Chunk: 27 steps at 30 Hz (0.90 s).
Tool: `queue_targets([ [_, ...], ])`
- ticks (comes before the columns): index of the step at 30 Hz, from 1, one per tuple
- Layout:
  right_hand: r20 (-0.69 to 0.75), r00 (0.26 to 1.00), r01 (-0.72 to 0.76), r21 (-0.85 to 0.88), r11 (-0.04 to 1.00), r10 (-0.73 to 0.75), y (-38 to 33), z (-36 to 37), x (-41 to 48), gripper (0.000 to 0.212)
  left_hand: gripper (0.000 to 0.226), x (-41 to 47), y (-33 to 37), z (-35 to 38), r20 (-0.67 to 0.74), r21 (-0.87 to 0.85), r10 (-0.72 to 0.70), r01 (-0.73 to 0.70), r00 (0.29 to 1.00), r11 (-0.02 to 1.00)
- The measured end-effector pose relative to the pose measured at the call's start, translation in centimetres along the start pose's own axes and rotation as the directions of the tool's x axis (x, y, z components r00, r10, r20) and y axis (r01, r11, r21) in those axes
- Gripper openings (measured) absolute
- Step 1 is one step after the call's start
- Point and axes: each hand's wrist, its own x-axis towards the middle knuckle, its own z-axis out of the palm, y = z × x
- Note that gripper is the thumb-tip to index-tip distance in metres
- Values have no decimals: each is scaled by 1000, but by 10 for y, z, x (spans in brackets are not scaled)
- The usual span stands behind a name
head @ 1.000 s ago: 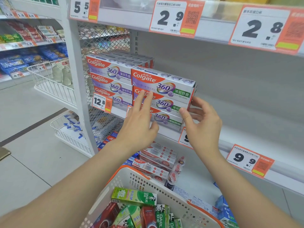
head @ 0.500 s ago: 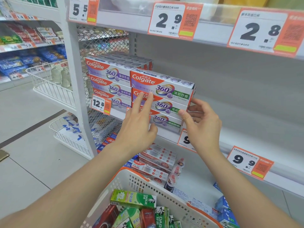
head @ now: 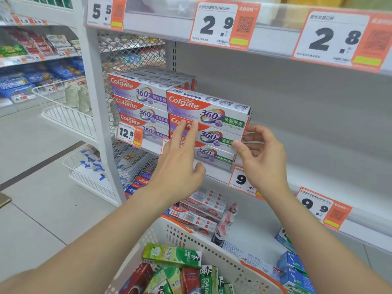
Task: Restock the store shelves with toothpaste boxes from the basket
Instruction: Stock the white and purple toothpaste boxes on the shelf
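Roughly, left to right: two white wire baskets hung on the shelf end, the upper wire basket (head: pixel 63 118) and the lower wire basket (head: pixel 89 181). The middle shelf (head: pixel 318 172) carried two stacks of Colgate 360 boxes, three boxes each, six total. The left stack (head: pixel 140 102) sat against the mesh side, with a 12.8 tag (head: pixel 128 133) in front of its bottom box. The right stack (head: pixel 212 119) touched it and sat slightly further forward.

On the left hand (head: pixel 180 168), index and middle fingers (head: pixel 182 129) were straight and side by side, tips pressed on the middle box's front face. Its thumb was spread aside, holding nothing.

The right hand (head: pixel 264 154) gripped the right end of the right stack, thumb tip on the front corner and the other fingers curled round the end.

Shelf edge further right had two tags: a partly hidden tag (head: pixel 240 179) and a 9.9 tag (head: pixel 320 206). The shelf above had three tags: 5.5, 2.9, 2.8.

The basket (head: pixel 191 236) was below the hands. One green Darlie box (head: pixel 171 255) lay flat on top, with more boxes upright under it, count unclear.
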Motion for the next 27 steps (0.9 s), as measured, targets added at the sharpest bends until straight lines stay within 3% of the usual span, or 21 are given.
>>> queue_targets([
  [23, -1, 1000, -7, -23, 1000, 7, -2, 5, -5, 36, 95, 1, 2, -5, 21, -25, -16, 17, 1000, 1000],
  [27, -11, 1000, 6, -62, 998, -6, 0, 6, -9, 45, 94, -1, 4, -2, 36, -18, -37, 38, 999, 999],
])
